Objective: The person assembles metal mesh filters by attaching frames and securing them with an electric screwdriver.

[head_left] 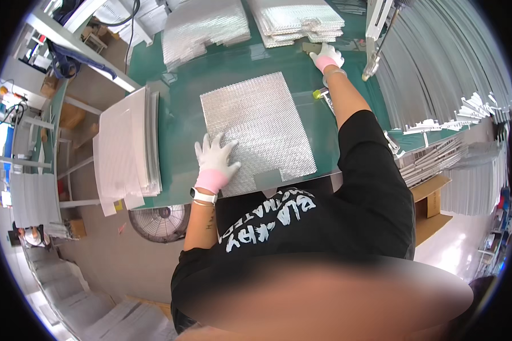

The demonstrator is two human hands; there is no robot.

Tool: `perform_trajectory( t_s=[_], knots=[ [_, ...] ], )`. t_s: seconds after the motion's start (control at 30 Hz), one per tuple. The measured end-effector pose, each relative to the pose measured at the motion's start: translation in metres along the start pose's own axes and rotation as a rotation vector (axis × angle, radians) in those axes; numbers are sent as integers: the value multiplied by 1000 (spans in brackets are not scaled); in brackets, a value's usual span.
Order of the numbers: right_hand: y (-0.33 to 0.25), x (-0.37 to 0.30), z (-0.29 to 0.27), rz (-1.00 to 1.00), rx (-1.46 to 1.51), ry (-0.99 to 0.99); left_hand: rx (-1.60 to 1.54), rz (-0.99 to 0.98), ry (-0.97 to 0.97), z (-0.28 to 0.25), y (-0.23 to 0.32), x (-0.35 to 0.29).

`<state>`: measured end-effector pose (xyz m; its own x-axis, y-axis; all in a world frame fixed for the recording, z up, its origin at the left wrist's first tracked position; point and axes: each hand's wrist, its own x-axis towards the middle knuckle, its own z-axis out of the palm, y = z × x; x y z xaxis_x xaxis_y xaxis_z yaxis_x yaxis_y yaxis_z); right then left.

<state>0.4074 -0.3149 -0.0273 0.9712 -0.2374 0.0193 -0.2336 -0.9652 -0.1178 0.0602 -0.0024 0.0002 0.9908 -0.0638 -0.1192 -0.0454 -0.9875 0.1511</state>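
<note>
A silver bubble-textured sheet [259, 122] with a notch in its near edge lies flat on the green tabletop. My left hand [215, 162], in a white glove with a pink cuff, rests open on the sheet's near left part, fingers spread. At the far right, my right hand [327, 57], gloved the same way, reaches to a small thin see-through piece [311, 48] on the table. Its fingers look apart, with the fingertips beside or touching that piece; a firm hold does not show. Just beyond lies a stack of silver bubble-textured sheets [296, 20].
Another bubble-sheet pile [205, 31] lies at the far left. A stack of pale flat sheets [128, 150] stands along the table's left edge. A small tool with a yellow-green end [318, 94] lies near my right forearm. Long white strips [438, 62] fill the right side. A floor fan [160, 221] stands below.
</note>
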Motion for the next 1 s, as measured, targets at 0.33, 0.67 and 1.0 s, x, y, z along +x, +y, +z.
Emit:
perform_trajectory(
  t_s=[0.33, 0.67, 1.0],
  knots=[
    [-7, -7, 8, -158, 204, 45, -184, -10, 670, 12, 36, -102],
    [-23, 12, 6, -194, 272, -33, -1486, -523, 151, 92, 46, -198],
    [34, -293, -96, -1019, 533, -764, -1518, -570, -35, 87, -1, -138]
  ],
)
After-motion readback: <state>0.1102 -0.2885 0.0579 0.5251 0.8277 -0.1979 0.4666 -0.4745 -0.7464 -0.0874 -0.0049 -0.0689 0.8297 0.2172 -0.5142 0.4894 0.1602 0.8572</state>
